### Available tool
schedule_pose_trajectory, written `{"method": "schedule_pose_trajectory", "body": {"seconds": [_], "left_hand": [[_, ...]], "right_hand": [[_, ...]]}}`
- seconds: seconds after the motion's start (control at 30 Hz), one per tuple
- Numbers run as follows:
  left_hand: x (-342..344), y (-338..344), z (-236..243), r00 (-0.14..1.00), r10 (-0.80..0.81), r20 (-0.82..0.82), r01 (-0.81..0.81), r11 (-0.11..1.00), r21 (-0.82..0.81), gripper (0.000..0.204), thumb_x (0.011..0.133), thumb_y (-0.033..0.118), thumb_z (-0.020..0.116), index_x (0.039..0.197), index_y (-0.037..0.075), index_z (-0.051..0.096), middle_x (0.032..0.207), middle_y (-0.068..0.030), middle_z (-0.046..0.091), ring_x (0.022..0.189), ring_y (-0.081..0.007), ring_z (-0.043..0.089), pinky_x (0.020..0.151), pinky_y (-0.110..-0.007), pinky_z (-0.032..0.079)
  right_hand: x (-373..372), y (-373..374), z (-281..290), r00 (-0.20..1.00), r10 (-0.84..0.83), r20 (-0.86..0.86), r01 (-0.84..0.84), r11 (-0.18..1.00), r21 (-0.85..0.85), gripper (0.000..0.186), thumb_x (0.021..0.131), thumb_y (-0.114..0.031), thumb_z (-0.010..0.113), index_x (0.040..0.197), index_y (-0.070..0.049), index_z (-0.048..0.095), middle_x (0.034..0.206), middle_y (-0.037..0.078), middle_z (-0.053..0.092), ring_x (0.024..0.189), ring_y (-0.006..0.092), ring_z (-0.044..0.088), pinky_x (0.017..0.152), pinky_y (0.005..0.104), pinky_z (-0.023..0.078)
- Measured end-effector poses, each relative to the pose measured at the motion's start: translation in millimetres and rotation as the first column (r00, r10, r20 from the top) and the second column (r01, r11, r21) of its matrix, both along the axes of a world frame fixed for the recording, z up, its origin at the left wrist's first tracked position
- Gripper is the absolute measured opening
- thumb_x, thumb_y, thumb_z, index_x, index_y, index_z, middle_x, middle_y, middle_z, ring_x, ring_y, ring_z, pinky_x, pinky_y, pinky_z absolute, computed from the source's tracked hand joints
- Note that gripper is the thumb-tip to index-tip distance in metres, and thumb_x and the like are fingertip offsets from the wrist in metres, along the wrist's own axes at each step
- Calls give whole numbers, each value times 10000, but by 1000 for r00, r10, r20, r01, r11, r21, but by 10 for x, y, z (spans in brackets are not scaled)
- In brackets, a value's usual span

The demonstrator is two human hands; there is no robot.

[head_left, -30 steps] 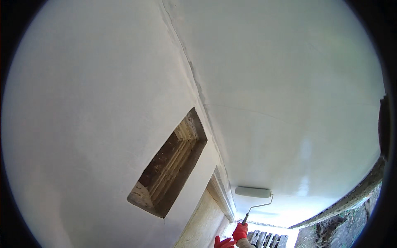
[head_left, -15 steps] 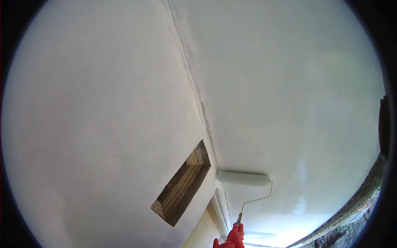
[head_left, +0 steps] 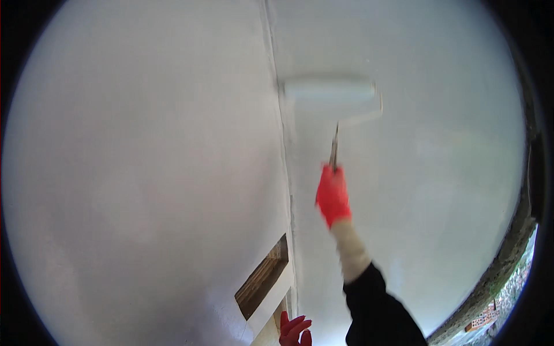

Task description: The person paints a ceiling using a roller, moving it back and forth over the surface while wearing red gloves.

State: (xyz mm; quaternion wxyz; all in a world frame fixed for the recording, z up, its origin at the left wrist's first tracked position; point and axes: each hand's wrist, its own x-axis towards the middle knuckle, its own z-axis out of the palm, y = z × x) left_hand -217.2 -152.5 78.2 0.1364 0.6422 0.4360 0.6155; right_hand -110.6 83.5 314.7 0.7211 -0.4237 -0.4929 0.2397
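My right hand point(head_left: 333, 196), in a red glove, is closed round the handle of a paint roller point(head_left: 330, 88). The white roller sleeve lies level against the right-hand wall point(head_left: 438, 173), its left end close to the corner seam. Its thin wire frame bends round the right end and down to the handle; motion smears it. Low in the picture, my left hand point(head_left: 295, 330) shows only in part, red-gloved too. Its fingers are apart and nothing shows in them.
A pale left-hand wall point(head_left: 144, 161) meets the right one along a rough vertical seam point(head_left: 281, 124). Beside the lower seam is a rectangular recess point(head_left: 262, 279) with a brown inside. At the far right a rough wall edge point(head_left: 508, 254) curves down, with bricks point(head_left: 483, 317) outdoors past it.
The roller and my right hand have moved up the wall along the corner, bringing the forearm into view. The view has shifted upward, so the recess sits lower. My left hand's fingers now show spread.
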Motion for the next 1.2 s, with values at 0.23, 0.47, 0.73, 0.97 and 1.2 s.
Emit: {"method": "schedule_pose_trajectory", "body": {"seconds": [0.23, 0.47, 0.73, 0.97, 1.2], "left_hand": [[91, 148, 188, 998, 53, -14, -52, 996, 67, 222, 885, -49, 512, 1071, 57, 572, 1179, -136, 541, 1272, -365, 401, 1108, -475, 263], [216, 15, 189, 999, -46, 14, 46, 999, 22, 250, 890, -27, 531, 1113, 79, 573, 1206, -132, 535, 1308, -362, 365, 1084, -451, 288], [263, 66, 230, 996, -83, -42, 86, 993, 82, 258, 899, -6, 532, 1144, 70, 557, 1227, -135, 521, 1318, -371, 348, 1089, -452, 280], [123, 126, 300, 999, -34, -27, 37, 993, 110, 276, 894, -17, 529, 1157, 67, 537, 1236, -146, 501, 1335, -383, 319, 1094, -469, 270], [13, 108, 285, 999, -2, -41, 6, 996, 86, 283, 885, -25, 527, 1153, 65, 536, 1231, -158, 496, 1325, -408, 322, 1095, -494, 267]], "right_hand": [[553, 40, 2173, 1000, 15, -7, -14, 985, 169, 415, 924, -393, 441, 1002, 11, 491, 702, 131, 538, 535, 243, 538, 514, 394, 445], [388, 80, -415, 978, -126, 166, 146, 982, -117, 342, 944, -376, 458, 1048, -51, 481, 951, 259, 618, 937, 465, 570, 779, 520, 439], [494, 195, 476, 967, -154, 205, 143, 987, 67, 426, 940, -418, 414, 1053, -12, 479, 954, 269, 612, 923, 471, 559, 762, 507, 441], [335, 213, 239, 973, -157, 171, 169, 984, -57, 384, 934, -396, 457, 1030, -24, 465, 953, 260, 620, 939, 431, 580, 764, 492, 449], [269, 304, 381, 966, -175, 190, 185, 982, -31, 411, 931, -416, 455, 1067, -28, 455, 953, 254, 625, 905, 458, 579, 758, 503, 447]]}}
